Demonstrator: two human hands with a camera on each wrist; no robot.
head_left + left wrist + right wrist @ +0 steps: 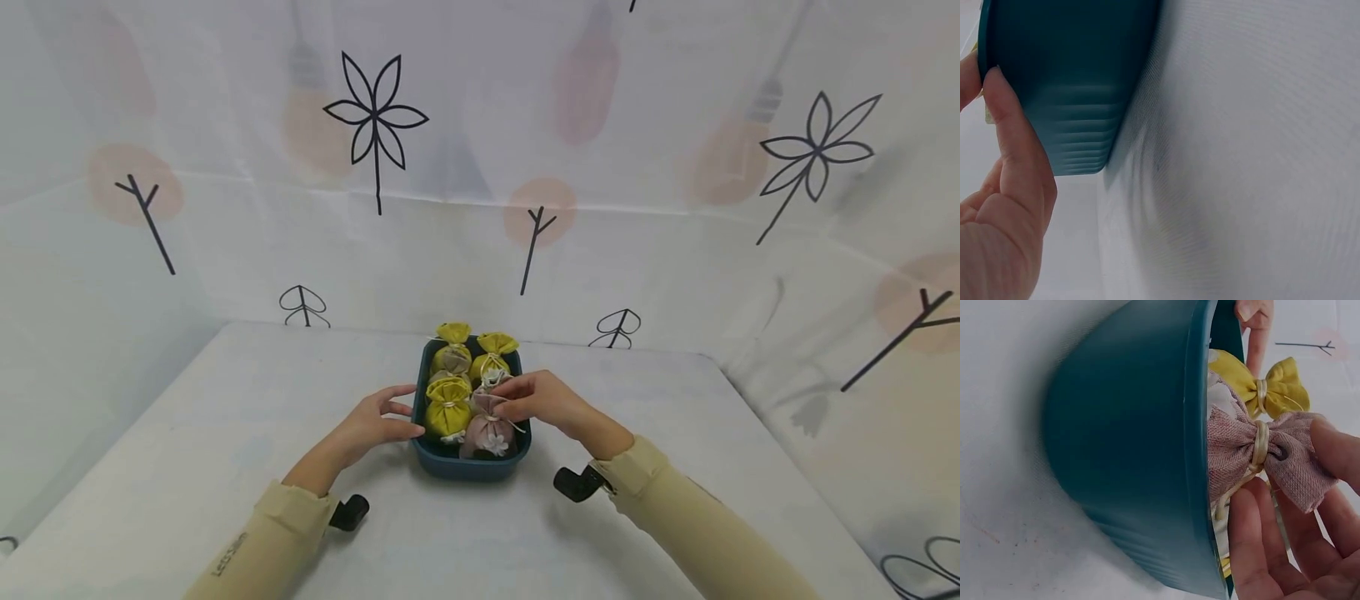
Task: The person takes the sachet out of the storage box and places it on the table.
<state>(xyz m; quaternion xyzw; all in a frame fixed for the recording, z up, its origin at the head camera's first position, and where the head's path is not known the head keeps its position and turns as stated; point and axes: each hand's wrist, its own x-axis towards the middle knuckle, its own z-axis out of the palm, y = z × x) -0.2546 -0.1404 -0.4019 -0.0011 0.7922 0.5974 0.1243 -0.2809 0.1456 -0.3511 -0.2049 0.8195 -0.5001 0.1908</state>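
Observation:
A teal plastic bin (471,469) holds several small tied cloth pouches. My left hand (378,421) is at the bin's left side, its thumb and fingertips at the rim; in the left wrist view the left hand (1013,187) grips that edge. My right hand (551,406) pinches the gathered top of a dusty-pink pouch (491,433) with a white flower, at the bin's front right. In the right wrist view, the pink pouch (1235,444) still sits partly inside the bin, thumb on its ruffle. Beside it is a yellow pouch (447,408).
Two more yellow-topped pouches, one at back left (453,335) and one at back right (495,346), stand in the bin. The bin is on a white-covered table (300,375). Behind it hangs a white cloth (465,275) printed with plants.

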